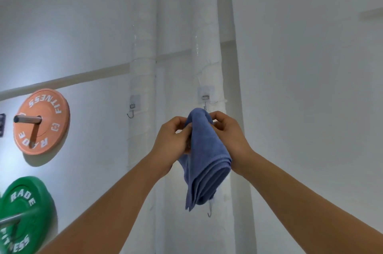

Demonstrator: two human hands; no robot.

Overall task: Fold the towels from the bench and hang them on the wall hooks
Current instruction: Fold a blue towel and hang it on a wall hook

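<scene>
Both forearms are raised toward the far wall; a folded blue towel (204, 158) is pinched between left hand (173, 139) and right hand (229, 137), just below a wall hook (205, 100).

A folded blue towel (205, 162) hangs bunched at its top just below the right wall hook (205, 101); the left hook (131, 111) is bare.
</scene>
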